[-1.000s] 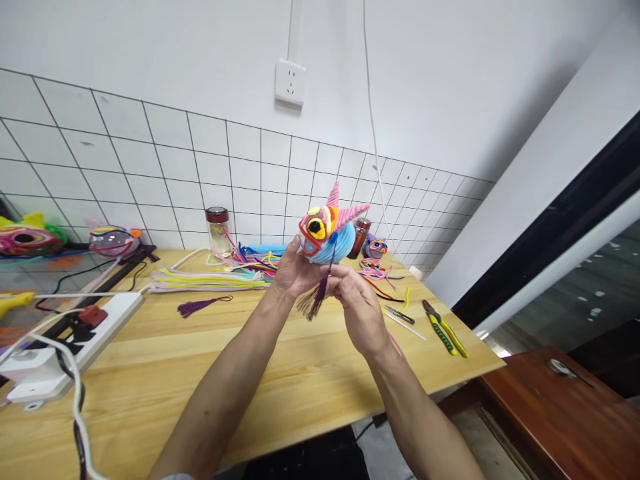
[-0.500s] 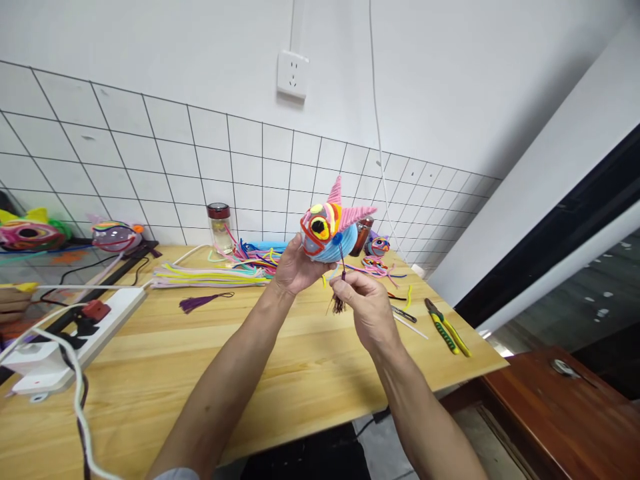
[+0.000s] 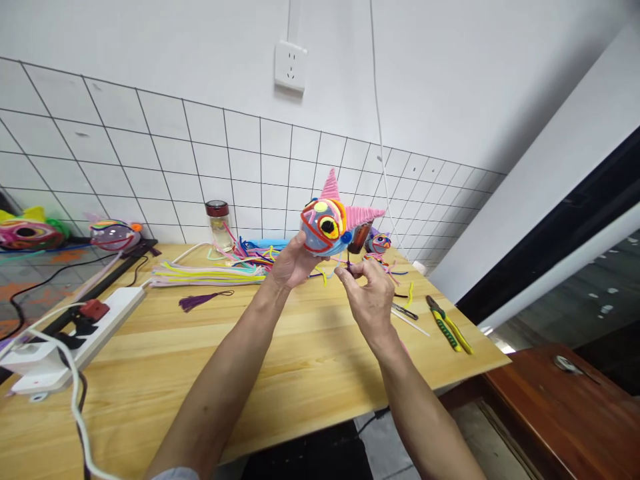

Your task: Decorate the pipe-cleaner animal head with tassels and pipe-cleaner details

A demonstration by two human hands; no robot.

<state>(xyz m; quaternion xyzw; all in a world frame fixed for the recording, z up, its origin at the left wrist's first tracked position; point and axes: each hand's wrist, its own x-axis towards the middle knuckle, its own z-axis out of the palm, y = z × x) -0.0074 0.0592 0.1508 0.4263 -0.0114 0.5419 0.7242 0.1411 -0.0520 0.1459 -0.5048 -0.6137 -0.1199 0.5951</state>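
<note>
My left hand (image 3: 289, 265) is closed under a blue pipe-cleaner creature head (image 3: 327, 227) with pink horns and a yellow eye, holding it up above the wooden table (image 3: 300, 360). Just right of it, my right hand (image 3: 370, 297) pinches a thin dark tassel cord (image 3: 349, 266) hanging from the head's underside. The tassel's fringe is hidden behind my fingers. A second, purple tassel (image 3: 200, 301) lies loose on the table to the left.
Long pipe cleaners (image 3: 210, 273) lie spread behind, near a glass jar (image 3: 219, 225). Green-handled pliers (image 3: 447, 325) lie at the right edge. A white power strip (image 3: 65, 340) with cables is at the left. Other finished heads (image 3: 114, 235) stand by the wall. A dark wooden surface (image 3: 550, 400) is at the right.
My right hand has risen and closed in under the head, and the dark tassel that hung below its fingers no longer shows. The head is tilted a little more upright.
</note>
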